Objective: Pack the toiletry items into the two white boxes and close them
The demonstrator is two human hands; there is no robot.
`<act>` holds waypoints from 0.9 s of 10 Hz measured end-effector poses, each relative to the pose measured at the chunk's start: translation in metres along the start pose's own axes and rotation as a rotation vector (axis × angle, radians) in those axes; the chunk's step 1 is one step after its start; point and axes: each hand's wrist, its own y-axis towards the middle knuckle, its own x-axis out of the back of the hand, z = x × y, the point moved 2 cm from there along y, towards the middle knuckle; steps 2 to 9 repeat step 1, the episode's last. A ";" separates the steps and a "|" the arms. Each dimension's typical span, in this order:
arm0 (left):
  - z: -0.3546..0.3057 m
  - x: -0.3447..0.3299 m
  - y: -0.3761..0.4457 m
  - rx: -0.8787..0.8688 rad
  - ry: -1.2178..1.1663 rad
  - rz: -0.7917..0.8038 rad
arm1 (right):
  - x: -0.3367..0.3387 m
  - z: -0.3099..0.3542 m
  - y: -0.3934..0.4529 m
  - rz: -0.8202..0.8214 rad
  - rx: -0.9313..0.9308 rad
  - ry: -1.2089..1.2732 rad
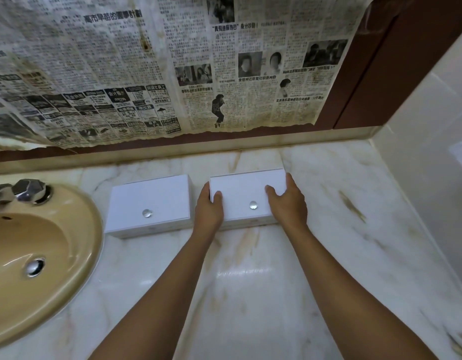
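Two white boxes with closed lids stand side by side on the marble counter, each with a small clear knob on top. The left box (149, 201) stands alone near the basin. My left hand (208, 209) grips the left end of the right box (244, 193), thumb on the lid. At the box's right end, my right hand (287, 201) holds it the same way, thumb on top and fingers along the side. No toiletry items are visible.
A beige sink (29, 255) with a chrome tap (24, 190) takes up the left. Old newspaper (172, 68) covers the wall behind the marble counter (250, 294). A white tiled wall (427, 126) closes off the right side.
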 end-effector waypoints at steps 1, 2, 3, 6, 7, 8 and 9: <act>0.000 0.010 -0.022 0.038 -0.003 0.015 | 0.013 -0.004 -0.012 -0.076 -0.006 0.209; 0.000 0.010 -0.022 0.038 -0.003 0.015 | 0.013 -0.004 -0.012 -0.076 -0.006 0.209; 0.000 0.010 -0.022 0.038 -0.003 0.015 | 0.013 -0.004 -0.012 -0.076 -0.006 0.209; 0.000 0.010 -0.022 0.038 -0.003 0.015 | 0.013 -0.004 -0.012 -0.076 -0.006 0.209; 0.000 0.010 -0.022 0.038 -0.003 0.015 | 0.013 -0.004 -0.012 -0.076 -0.006 0.209; 0.000 0.010 -0.022 0.038 -0.003 0.015 | 0.013 -0.004 -0.012 -0.076 -0.006 0.209; 0.000 0.010 -0.022 0.038 -0.003 0.015 | 0.013 -0.004 -0.012 -0.076 -0.006 0.209</act>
